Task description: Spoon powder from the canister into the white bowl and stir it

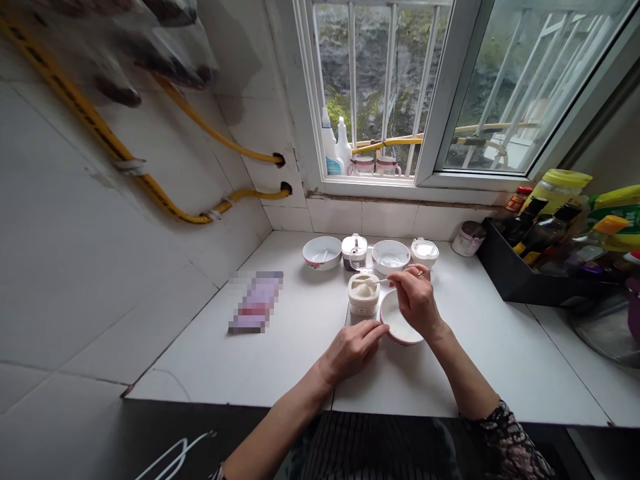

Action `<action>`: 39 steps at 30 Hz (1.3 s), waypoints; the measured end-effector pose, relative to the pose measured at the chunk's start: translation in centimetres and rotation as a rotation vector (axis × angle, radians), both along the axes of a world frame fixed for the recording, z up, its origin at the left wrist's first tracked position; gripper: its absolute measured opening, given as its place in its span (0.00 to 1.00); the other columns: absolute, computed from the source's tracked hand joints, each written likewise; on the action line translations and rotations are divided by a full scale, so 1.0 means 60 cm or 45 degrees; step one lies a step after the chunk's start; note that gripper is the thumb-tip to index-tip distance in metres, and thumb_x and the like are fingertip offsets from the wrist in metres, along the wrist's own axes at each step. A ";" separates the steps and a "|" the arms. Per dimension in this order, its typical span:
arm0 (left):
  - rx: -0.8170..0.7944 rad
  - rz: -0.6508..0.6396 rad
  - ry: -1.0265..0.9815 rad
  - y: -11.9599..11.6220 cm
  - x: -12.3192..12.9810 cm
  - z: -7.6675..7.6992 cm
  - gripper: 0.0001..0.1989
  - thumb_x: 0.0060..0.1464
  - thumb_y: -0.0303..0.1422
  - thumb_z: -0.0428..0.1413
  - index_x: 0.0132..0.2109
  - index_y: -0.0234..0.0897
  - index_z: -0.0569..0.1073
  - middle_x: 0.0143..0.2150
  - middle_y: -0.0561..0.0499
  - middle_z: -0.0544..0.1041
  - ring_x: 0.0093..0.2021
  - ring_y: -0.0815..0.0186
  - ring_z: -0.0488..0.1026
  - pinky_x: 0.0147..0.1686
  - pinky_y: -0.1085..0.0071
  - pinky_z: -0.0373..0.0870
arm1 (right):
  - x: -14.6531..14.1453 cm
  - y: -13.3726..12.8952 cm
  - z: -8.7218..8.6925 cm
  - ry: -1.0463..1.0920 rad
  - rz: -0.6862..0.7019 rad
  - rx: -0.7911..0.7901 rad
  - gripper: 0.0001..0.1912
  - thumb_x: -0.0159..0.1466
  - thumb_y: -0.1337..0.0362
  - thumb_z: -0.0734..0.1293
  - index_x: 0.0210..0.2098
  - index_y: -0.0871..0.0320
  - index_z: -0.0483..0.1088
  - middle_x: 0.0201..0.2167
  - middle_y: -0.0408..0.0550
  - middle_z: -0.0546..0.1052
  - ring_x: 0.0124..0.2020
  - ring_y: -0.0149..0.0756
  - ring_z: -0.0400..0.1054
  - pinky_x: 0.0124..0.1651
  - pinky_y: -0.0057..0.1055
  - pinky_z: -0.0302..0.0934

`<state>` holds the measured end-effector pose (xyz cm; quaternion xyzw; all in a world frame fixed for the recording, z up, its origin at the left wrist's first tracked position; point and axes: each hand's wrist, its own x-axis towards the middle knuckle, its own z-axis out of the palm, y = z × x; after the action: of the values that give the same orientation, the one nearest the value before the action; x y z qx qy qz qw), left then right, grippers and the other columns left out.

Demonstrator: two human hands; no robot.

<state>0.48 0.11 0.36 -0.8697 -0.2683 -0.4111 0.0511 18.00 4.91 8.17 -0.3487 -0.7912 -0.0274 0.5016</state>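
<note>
My right hand (416,299) is closed on the handle of a small white spoon (379,281), whose bowl end lies over pale powder in an open white jar (364,303). Just right of that jar stands a white bowl (400,321) with a pink rim and white contents, partly hidden under my right hand. My left hand (353,348) rests on the counter in front of the jar, its fingertips touching the bowl's left edge. Whether anything lies under its curled fingers is hidden.
Behind stand a bowl with a spoon (323,253), a lidded jar (355,253), another bowl (391,255) and a white container (425,252). A blurred purple packet (257,303) lies left; a black bottle box (525,273) stands right.
</note>
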 end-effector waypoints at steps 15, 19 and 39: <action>-0.020 -0.033 -0.012 0.000 -0.004 -0.001 0.16 0.62 0.21 0.44 0.53 0.31 0.69 0.42 0.43 0.77 0.39 0.64 0.77 0.34 0.71 0.77 | 0.082 0.017 -0.001 0.755 0.095 -0.877 0.11 0.60 0.55 0.67 0.32 0.57 0.72 0.22 0.43 0.75 0.27 0.34 0.70 0.37 0.33 0.65; -0.027 -0.032 0.001 -0.001 -0.005 0.001 0.16 0.63 0.21 0.44 0.54 0.31 0.69 0.42 0.43 0.77 0.40 0.64 0.77 0.34 0.71 0.77 | 0.132 0.000 0.018 0.315 0.225 -1.001 0.11 0.63 0.56 0.65 0.33 0.57 0.72 0.23 0.44 0.75 0.28 0.35 0.71 0.38 0.34 0.65; -0.046 -0.036 0.008 -0.001 -0.010 -0.007 0.17 0.62 0.20 0.46 0.55 0.32 0.69 0.41 0.43 0.77 0.38 0.66 0.76 0.34 0.74 0.76 | 0.079 -0.021 -0.026 -0.239 0.218 -0.553 0.10 0.65 0.74 0.60 0.33 0.58 0.70 0.23 0.42 0.76 0.27 0.32 0.68 0.44 0.37 0.61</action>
<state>-0.13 0.04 -0.05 -0.8756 -0.2631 -0.4041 0.0304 22.72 3.65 6.62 -0.3759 -0.8483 0.1537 0.3397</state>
